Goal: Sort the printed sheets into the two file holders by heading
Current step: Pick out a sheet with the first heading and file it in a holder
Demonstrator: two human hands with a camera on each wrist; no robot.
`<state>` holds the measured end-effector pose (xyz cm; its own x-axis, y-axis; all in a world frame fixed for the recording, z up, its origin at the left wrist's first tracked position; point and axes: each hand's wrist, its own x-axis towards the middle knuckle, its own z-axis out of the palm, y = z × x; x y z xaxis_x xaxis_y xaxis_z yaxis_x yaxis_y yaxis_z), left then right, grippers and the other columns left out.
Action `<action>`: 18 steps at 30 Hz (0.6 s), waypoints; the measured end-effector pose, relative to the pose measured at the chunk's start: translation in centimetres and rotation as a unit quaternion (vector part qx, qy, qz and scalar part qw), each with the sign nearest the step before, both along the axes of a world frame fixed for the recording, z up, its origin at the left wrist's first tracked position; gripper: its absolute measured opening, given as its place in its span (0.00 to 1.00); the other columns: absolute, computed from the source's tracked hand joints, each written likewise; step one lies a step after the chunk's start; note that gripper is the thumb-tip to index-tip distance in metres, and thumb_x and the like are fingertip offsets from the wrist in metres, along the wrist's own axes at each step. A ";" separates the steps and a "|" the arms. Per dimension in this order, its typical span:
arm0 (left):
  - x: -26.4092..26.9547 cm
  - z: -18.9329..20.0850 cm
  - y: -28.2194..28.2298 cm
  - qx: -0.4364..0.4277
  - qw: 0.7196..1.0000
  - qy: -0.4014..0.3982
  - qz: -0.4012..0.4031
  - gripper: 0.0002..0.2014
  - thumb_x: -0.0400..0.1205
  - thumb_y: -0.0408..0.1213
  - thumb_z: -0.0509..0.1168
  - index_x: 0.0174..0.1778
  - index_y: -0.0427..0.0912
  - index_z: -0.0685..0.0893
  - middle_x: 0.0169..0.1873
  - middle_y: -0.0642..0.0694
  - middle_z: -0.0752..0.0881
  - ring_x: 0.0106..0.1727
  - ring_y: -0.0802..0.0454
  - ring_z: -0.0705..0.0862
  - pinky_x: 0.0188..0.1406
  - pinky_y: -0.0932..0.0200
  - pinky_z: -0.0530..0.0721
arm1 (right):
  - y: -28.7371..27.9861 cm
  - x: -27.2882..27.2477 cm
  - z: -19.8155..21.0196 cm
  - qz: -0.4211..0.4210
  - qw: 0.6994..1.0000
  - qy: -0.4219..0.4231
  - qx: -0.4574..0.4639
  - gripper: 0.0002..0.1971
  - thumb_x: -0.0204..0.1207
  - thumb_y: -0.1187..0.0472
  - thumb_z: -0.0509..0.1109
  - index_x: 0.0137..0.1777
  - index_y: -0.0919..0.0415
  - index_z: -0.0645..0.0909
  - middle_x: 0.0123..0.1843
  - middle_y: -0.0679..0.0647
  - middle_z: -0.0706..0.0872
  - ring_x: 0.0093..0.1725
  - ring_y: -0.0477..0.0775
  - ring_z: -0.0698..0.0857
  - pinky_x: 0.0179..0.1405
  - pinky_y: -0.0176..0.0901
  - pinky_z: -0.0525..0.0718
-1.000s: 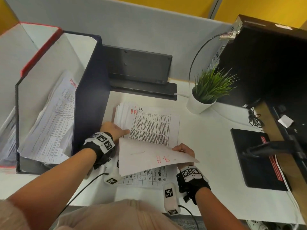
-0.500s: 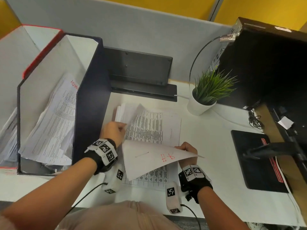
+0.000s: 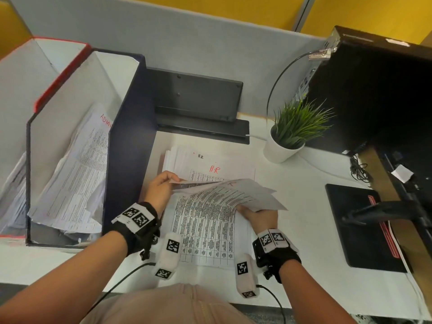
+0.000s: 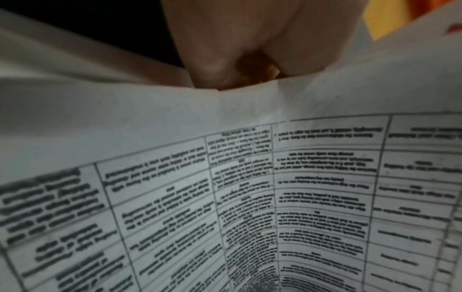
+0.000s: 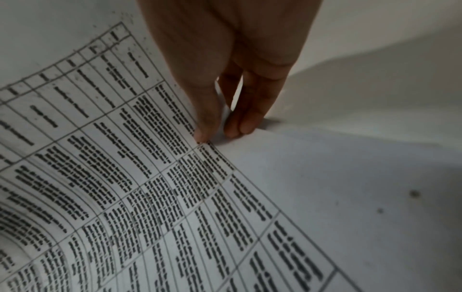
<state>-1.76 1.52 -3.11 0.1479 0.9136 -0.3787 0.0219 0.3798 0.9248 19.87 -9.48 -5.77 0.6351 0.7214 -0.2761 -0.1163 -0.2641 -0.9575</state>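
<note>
A stack of printed sheets point(image 3: 210, 230) lies on the white desk, and the exposed page farther back is headed "H.R" point(image 3: 214, 169) in red. My left hand point(image 3: 174, 179) pinches the left edge of a lifted sheet point(image 4: 275, 187) printed with a table. My right hand point(image 3: 247, 210) grips the right side of the raised, fanned sheets point(image 3: 233, 195), thumb point(image 5: 207, 118) on top and fingers under. The dark blue file holder point(image 3: 131, 136) at left holds sheets headed "ADMI…" point(image 3: 77, 174). A red-edged holder point(image 3: 60, 73) stands beyond it.
A potted plant point(image 3: 292, 134) stands right of the stack. A black stand point(image 3: 196, 101) sits behind it against the grey partition. A black case point(image 3: 374, 90) with a cable and a black pad point(image 3: 360, 225) fill the right side.
My left hand has peeled the top sheet off the stack and raised it toward the sheet in my right hand. A page headed "H.R" now shows on the stack.
</note>
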 end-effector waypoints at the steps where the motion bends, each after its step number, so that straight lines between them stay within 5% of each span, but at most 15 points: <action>1: 0.0 0.2 0.1 0.003 1.000 0.001 0.000 0.18 0.78 0.19 0.50 0.31 0.40 0.77 0.44 0.42 0.86 0.44 0.45 0.84 0.38 0.58 0.84 | 0.5 -0.1 -0.2 -0.009 1.000 0.015 -0.021 0.25 0.61 0.72 0.81 0.59 0.69 0.80 0.57 0.61 0.87 0.55 0.55 0.85 0.47 0.32 0.82; 3: 0.0 0.6 0.5 -0.001 1.000 0.008 -0.002 0.15 0.77 0.21 0.53 0.30 0.38 0.80 0.40 0.42 0.88 0.42 0.46 0.85 0.40 0.57 0.84 | 0.9 -0.2 -0.4 -0.028 0.994 0.045 -0.097 0.21 0.66 0.68 0.79 0.59 0.69 0.81 0.61 0.64 0.85 0.61 0.58 0.84 0.53 0.39 0.80; 5: 0.0 0.9 1.0 -0.026 0.999 0.032 0.006 0.10 0.74 0.25 0.58 0.32 0.36 0.84 0.39 0.41 0.89 0.40 0.45 0.85 0.40 0.55 0.82 | 0.9 -0.4 0.1 -0.094 0.974 0.029 -0.205 0.14 0.75 0.65 0.71 0.60 0.68 0.81 0.65 0.65 0.83 0.62 0.56 0.82 0.44 0.33 0.80; 7: 0.1 0.8 1.8 -0.059 0.995 0.068 0.032 0.06 0.73 0.29 0.62 0.35 0.36 0.85 0.37 0.41 0.87 0.34 0.46 0.82 0.33 0.58 0.79 | 0.2 0.2 -0.4 -0.024 0.989 0.014 -0.147 0.04 0.75 0.71 0.68 0.44 0.66 0.85 0.48 0.67 0.86 0.41 0.56 0.83 0.25 0.24 0.76; 9: 0.1 0.4 2.6 -0.076 0.983 0.165 0.017 0.07 0.77 0.33 0.64 0.34 0.35 0.83 0.38 0.37 0.85 0.32 0.45 0.79 0.34 0.54 0.82 | -0.5 0.3 0.0 0.017 0.995 0.026 -0.092 0.13 0.70 0.81 0.66 0.30 0.66 0.78 0.32 0.61 0.78 0.27 0.51 0.73 0.18 0.23 0.71; 11: 0.0 -0.2 3.1 -0.070 0.952 0.290 -0.064 0.12 0.76 0.40 0.71 0.34 0.34 0.83 0.38 0.36 0.85 0.37 0.44 0.82 0.46 0.49 0.85 | -1.0 0.3 -0.2 -0.010 0.996 0.072 -0.046 0.14 0.67 0.84 0.63 0.28 0.67 0.76 0.28 0.58 0.74 0.23 0.51 0.72 0.16 0.27 0.71; 13: -0.1 -0.5 3.3 -0.044 0.915 0.382 -0.123 0.17 0.71 0.47 0.76 0.38 0.33 0.86 0.39 0.39 0.86 0.42 0.44 0.84 0.47 0.54 0.85 | -1.1 0.0 -0.2 0.005 0.995 0.079 -0.058 0.15 0.67 0.83 0.63 0.26 0.66 0.77 0.24 0.58 0.76 0.22 0.52 0.75 0.17 0.27 0.72; 16: 0.1 -0.6 3.1 0.003 0.894 0.426 -0.137 0.18 0.66 0.46 0.80 0.40 0.34 0.88 0.39 0.42 0.88 0.43 0.47 0.86 0.44 0.58 0.84 | -0.8 0.0 -0.6 0.032 0.998 -0.016 -0.055 0.17 0.64 0.86 0.66 0.28 0.62 0.78 0.27 0.53 0.75 0.24 0.44 0.73 0.20 0.23 0.69; 18: 0.2 -0.8 3.0 0.025 0.894 0.424 -0.141 0.14 0.68 0.43 0.79 0.38 0.34 0.89 0.38 0.42 0.89 0.43 0.46 0.86 0.47 0.55 0.85 | -0.6 -0.2 -0.4 0.024 0.999 0.004 -0.037 0.19 0.65 0.87 0.64 0.29 0.61 0.78 0.28 0.54 0.75 0.23 0.43 0.75 0.20 0.23 0.70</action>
<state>-1.59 4.48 -3.87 0.0539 0.9047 -0.4226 0.8117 0.2068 0.5463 19.66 -10.11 -6.16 0.5979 0.7285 -0.3343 -0.1089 -0.3394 -0.9343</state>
